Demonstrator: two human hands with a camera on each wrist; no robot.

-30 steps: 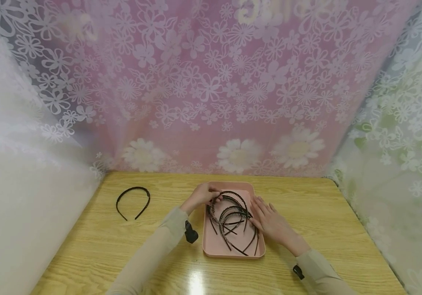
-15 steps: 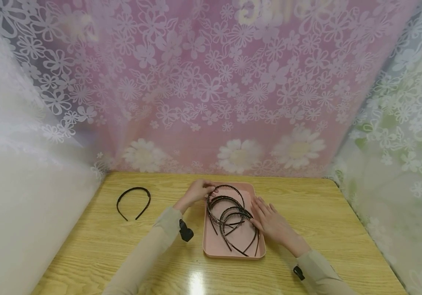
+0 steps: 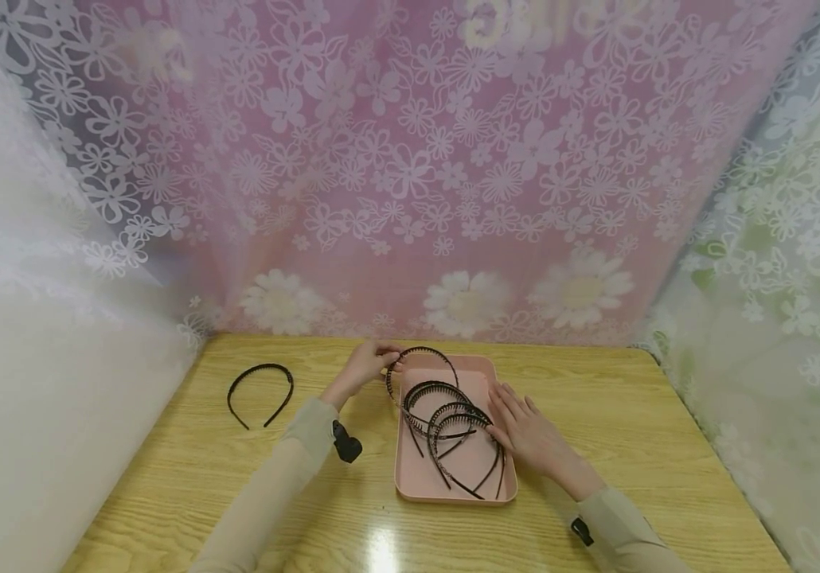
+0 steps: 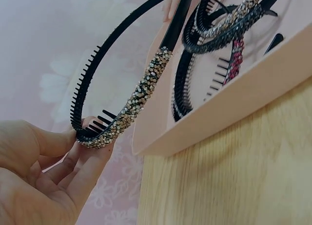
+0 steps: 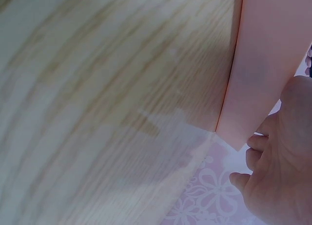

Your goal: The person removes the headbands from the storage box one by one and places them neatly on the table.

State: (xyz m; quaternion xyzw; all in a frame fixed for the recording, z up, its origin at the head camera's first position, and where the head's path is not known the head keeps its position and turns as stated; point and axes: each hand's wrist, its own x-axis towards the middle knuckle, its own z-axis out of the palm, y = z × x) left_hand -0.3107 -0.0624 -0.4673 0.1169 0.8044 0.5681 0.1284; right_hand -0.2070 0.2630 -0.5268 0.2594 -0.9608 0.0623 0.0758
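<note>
My left hand pinches a black toothed headband by its curved side, between thumb and fingers. Gold and dark stones cover part of this headband. It is lifted over the far left corner of a pink tray. Several more black headbands overlap inside the tray, some with silvery, dark or red stones in the left wrist view. My right hand rests against the tray's right side, fingers extended and thumb over the rim. In the right wrist view the tray's outer wall shows beside this hand.
Another black headband lies alone on the wooden table, left of the tray. Pink flowered cloth hangs behind the table. Pale cloths stand along both sides.
My left hand has moved left and away from me, drawing one headband out of the pile and partly past the tray's rim. The right hand stays where it was.
</note>
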